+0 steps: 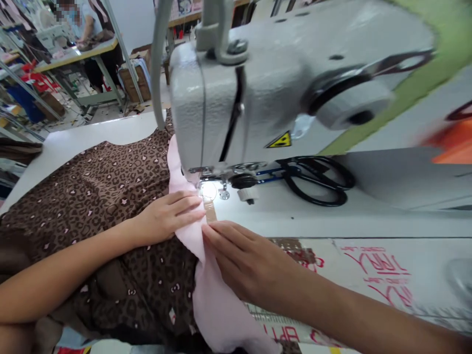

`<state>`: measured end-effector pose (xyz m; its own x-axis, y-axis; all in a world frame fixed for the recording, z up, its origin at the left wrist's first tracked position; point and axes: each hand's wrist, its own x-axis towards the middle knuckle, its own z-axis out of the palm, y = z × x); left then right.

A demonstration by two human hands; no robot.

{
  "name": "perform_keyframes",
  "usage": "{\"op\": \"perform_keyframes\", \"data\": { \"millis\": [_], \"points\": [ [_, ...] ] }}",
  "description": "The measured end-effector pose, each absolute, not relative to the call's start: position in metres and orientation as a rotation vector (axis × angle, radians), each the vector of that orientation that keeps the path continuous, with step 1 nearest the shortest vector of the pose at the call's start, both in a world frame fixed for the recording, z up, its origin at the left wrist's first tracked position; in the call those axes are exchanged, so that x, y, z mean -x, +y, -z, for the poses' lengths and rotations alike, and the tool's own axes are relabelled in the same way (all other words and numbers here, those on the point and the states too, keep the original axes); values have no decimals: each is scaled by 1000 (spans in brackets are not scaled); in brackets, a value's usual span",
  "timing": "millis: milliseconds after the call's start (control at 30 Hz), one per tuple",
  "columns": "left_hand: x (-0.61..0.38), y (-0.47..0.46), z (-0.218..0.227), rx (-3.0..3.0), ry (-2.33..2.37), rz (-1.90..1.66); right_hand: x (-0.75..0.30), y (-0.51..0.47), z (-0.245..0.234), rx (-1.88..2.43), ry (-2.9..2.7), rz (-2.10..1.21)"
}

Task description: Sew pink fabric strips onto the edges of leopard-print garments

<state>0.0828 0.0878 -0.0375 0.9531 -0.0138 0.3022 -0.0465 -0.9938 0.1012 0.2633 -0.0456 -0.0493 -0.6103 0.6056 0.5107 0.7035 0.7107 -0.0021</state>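
My left hand (173, 216) lies flat on a strip of pink fabric (224, 305), its fingers stretched toward the needle area of a sewing machine (217, 108). Just in front of the presser foot, my right hand (239, 255) pinches the edge of the same pink strip between thumb and fingers. Brown leopard-print fabric (121, 187) spreads under the pink strip and my left forearm. The pink strip runs along its right edge up to the lit needle area. The needle itself is hard to make out.
Black-handled scissors (317, 179) lie under the machine arm. Red writing marks the front strip of the white table (265, 223). A blurred orange object (453, 142) is at the right. Behind, a person (86, 24) works at another table (79, 54).
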Motion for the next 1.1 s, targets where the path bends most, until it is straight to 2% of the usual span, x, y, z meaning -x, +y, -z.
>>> {"op": "perform_keyframes", "data": {
  "millis": [200,433,767,900,1100],
  "points": [
    [-62,69,33,-2991,302,-401,-265,-44,50,990,-2451,218],
    [-72,118,33,-3067,-266,-500,-267,-35,52,1084,-2486,293],
    [-74,23,15,-3072,24,-224,-276,-41,51,1114,-2378,83],
    [-77,4,20,-3222,312,-349,-283,-34,52,1122,-2375,97],
    [-70,1,32,-3084,277,-570,-283,-26,55,1061,-2338,52]
  ]
}}
